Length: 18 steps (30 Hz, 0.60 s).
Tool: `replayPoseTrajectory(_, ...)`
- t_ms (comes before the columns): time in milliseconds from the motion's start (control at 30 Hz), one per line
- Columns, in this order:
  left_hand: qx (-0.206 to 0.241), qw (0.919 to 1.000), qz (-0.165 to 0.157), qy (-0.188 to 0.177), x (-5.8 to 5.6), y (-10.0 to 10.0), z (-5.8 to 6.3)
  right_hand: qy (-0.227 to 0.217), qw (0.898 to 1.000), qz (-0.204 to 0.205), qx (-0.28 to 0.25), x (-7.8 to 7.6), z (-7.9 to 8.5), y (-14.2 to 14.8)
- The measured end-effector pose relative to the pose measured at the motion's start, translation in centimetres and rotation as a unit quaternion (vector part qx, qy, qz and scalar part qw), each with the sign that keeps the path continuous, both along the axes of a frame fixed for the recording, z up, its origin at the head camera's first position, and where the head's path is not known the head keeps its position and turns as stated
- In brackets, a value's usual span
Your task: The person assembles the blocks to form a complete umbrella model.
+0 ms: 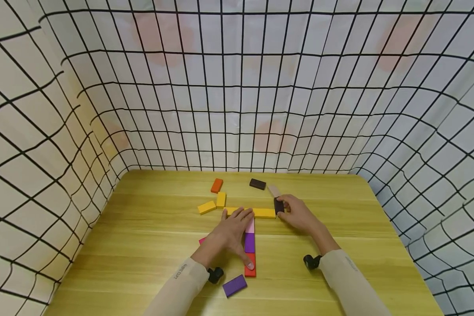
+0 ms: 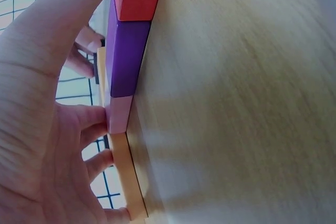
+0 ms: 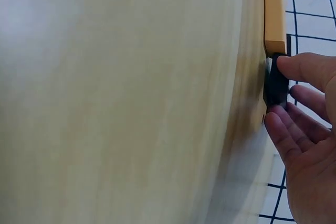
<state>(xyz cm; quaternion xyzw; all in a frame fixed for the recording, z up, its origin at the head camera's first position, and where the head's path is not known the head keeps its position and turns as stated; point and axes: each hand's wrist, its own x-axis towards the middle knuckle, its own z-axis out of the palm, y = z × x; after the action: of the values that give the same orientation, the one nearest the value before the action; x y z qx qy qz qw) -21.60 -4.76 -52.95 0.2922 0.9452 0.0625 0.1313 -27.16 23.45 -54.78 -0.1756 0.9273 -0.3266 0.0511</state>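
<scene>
A column of blocks lies flat, made of a pink block [image 1: 250, 225], a purple block [image 1: 250, 242] and a red block [image 1: 251, 257]. Across its far end runs a yellow strip [image 1: 264, 213], partly hidden by my left hand [image 1: 230, 231]. That hand is spread out, its thumb resting on the red block and its fingers touching the strip and the pink block. With thumb and fingertips, my right hand [image 1: 301, 216] pinches a black block [image 3: 278, 82] at the strip's right end. Just beyond it lies a pale pink block [image 1: 274, 191].
Loose on the wooden table [image 1: 162, 263] are an orange block [image 1: 217, 185], another black block [image 1: 257, 184], two yellow blocks [image 1: 220, 199] and a purple block [image 1: 235, 286]. A magenta piece [image 1: 202, 240] shows beside my left wrist. Black wire mesh [image 1: 233, 96] encloses the back and sides.
</scene>
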Motion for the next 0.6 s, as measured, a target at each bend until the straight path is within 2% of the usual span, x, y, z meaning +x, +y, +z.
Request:
replayPoseTrajectory(233, -0.006, 1.0, 0.004, -0.001, -0.01, 0.2, -0.17, -0.021, 1.0, -0.013, 0.006, -0.24, -0.05, -0.02)
replayPoseTrajectory(600, -0.008, 0.9999, 0.006, -0.008, -0.08, 0.31, 0.21, -0.014, 1.0, -0.007, -0.016, 0.24, -0.14, 0.18)
